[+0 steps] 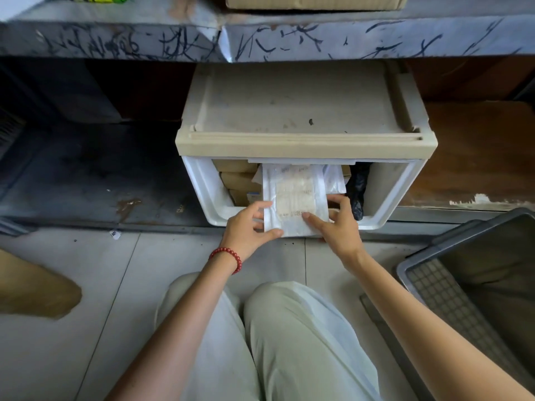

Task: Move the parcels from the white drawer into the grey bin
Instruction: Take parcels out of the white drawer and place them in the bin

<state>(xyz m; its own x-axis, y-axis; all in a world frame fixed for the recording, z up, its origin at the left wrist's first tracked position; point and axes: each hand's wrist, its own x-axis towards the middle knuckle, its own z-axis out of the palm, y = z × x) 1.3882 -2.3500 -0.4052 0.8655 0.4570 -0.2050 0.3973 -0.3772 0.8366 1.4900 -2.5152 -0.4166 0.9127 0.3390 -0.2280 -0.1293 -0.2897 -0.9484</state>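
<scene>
On the tiled floor (86, 285) beneath a scuffed shelf (115, 39), left hand (249, 227) and right hand (338, 224) gripping a white parcel (292, 198) over the white drawer (202, 186), grey bin (451, 256) alongside

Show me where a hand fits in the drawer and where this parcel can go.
Free: gap between the black bag and the right wall of the white drawer; grey bin bottom looks bare. Crowded: brown boxes stacked left; left hand and right hand grip white parcel mid-drawer.

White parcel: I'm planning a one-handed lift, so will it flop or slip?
Probably floppy: the white parcel looks like a thin plastic mailer, and the left hand and right hand both grip its near edge. Likely light, since it looks flat. Its glossy film may be slippery.
</scene>
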